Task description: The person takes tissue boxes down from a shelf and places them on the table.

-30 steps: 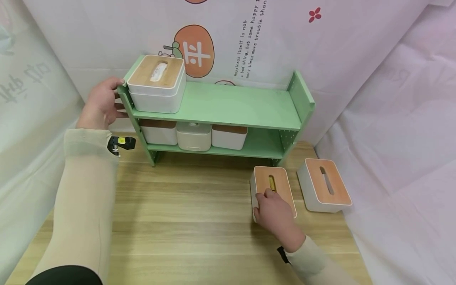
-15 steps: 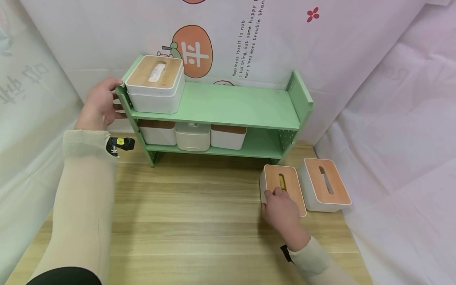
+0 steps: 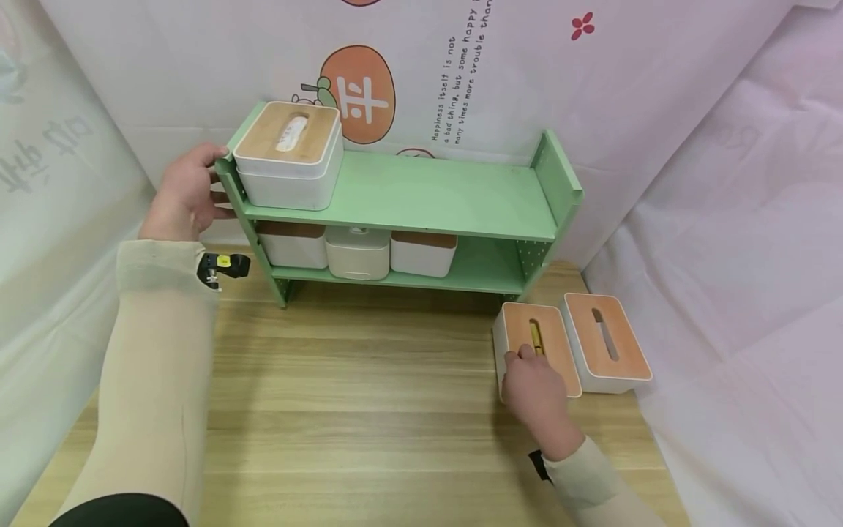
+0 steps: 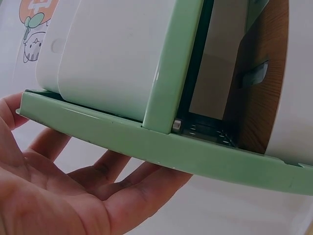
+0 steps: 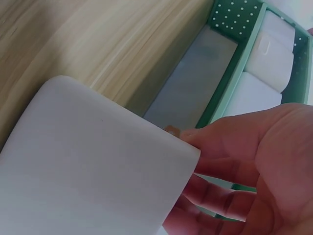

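Your right hand (image 3: 536, 388) pinched the near left corner of a wood-lidded box (image 3: 552, 338), thumb against the wall and the other fingers curled over the lid edge; the back of the hand hid whether a fingertip dipped into the slot beside the yellow thing (image 3: 536, 334). The box stood on the wooden tabletop (image 3: 349, 373), just beside a second box (image 3: 622, 337) and near the right foot of the green shelf (image 3: 435, 194). With only a corner held, the handling seemed to call for low, even pressure, the base level and the two rims clear of a knock. Your left hand (image 3: 186, 187) rested with fingers apart against the shelf's left side panel; that touch was best light, as a hard push could have shifted the shelf.
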`<state>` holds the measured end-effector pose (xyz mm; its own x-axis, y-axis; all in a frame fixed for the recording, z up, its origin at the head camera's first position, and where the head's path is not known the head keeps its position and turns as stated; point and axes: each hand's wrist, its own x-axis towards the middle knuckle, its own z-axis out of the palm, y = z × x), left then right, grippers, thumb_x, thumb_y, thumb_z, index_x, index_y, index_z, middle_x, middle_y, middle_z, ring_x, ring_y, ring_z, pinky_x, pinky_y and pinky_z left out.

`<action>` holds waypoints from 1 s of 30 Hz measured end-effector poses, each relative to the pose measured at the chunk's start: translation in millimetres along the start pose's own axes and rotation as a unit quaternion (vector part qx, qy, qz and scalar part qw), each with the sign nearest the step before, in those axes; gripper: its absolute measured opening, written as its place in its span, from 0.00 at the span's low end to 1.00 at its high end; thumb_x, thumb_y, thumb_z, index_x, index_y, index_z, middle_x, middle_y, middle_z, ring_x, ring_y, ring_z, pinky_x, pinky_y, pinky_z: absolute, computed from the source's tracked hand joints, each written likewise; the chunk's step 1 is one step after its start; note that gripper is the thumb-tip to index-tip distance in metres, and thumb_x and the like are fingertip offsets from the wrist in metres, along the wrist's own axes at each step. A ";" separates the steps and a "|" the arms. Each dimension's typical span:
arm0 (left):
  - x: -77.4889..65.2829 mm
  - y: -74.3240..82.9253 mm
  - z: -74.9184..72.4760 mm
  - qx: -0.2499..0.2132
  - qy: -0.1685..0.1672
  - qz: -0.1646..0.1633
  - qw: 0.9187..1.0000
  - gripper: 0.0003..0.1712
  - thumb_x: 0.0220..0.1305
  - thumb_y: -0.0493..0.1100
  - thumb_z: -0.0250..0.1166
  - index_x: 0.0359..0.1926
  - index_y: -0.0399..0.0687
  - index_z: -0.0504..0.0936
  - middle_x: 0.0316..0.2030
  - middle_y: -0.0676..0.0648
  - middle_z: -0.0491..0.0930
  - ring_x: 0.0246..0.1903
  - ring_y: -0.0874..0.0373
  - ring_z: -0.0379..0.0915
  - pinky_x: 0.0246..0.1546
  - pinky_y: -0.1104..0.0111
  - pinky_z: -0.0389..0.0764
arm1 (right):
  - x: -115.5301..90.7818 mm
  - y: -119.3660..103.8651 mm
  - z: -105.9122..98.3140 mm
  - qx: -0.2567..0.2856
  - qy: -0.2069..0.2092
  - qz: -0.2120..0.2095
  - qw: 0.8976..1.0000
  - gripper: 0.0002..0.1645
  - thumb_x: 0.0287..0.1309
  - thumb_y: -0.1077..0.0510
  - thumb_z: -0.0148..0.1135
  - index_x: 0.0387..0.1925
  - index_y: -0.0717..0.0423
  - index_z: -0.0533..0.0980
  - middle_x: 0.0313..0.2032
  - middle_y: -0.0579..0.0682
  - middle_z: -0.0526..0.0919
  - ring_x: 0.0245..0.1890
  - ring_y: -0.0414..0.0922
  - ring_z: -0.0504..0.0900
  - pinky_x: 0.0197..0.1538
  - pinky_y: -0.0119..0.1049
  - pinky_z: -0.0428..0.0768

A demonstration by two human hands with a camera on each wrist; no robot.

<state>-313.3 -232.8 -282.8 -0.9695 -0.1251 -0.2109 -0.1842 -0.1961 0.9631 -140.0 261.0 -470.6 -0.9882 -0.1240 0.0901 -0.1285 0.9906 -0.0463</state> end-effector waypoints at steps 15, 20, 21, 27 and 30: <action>0.1 0.8 -0.1 -0.002 -0.001 -0.001 1.000 0.13 0.74 0.55 0.56 0.43 0.51 0.72 0.52 0.47 0.64 0.48 0.46 0.67 0.40 0.53 0.78 | -2.2 12.5 -4.6 0.013 -0.009 0.017 1.000 0.12 0.55 0.70 0.58 0.43 0.63 0.80 0.32 0.55 0.72 0.27 0.50 0.70 0.18 0.44 0.72; -0.5 0.5 -0.3 -0.003 0.003 0.000 1.000 0.13 0.73 0.55 0.57 0.44 0.51 0.73 0.52 0.47 0.65 0.47 0.46 0.68 0.37 0.54 0.79 | -2.6 14.4 -6.0 0.012 -0.014 0.027 0.999 0.13 0.55 0.70 0.58 0.43 0.63 0.80 0.32 0.56 0.73 0.26 0.50 0.70 0.18 0.44 0.72; -0.6 0.4 -0.3 -0.003 0.003 0.000 1.000 0.13 0.73 0.55 0.57 0.44 0.51 0.73 0.52 0.47 0.65 0.47 0.47 0.68 0.37 0.54 0.79 | -2.6 14.6 -6.1 0.012 -0.014 0.028 0.999 0.13 0.55 0.70 0.58 0.43 0.63 0.80 0.32 0.56 0.73 0.26 0.50 0.70 0.18 0.45 0.72; -1.0 0.2 0.1 -0.001 0.005 0.001 1.000 0.14 0.73 0.55 0.57 0.45 0.50 0.73 0.52 0.46 0.65 0.46 0.47 0.70 0.35 0.55 0.80 | -3.2 13.7 -8.2 0.012 -0.023 0.035 0.999 0.13 0.55 0.70 0.57 0.43 0.62 0.79 0.32 0.56 0.72 0.26 0.51 0.69 0.18 0.45 0.72; -1.0 0.1 0.4 0.004 0.008 0.002 1.000 0.14 0.73 0.56 0.57 0.44 0.51 0.73 0.52 0.47 0.65 0.47 0.46 0.69 0.38 0.54 0.79 | -3.1 13.5 -8.5 0.012 -0.024 0.037 0.999 0.13 0.55 0.69 0.57 0.43 0.62 0.79 0.32 0.56 0.72 0.26 0.50 0.69 0.17 0.45 0.72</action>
<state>-312.5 -232.3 -282.4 -0.9674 -0.1419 -0.2097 -0.1818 -0.1874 0.9653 -137.9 275.2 -463.0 -0.9978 -0.0546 0.0384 -0.0573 0.9956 -0.0747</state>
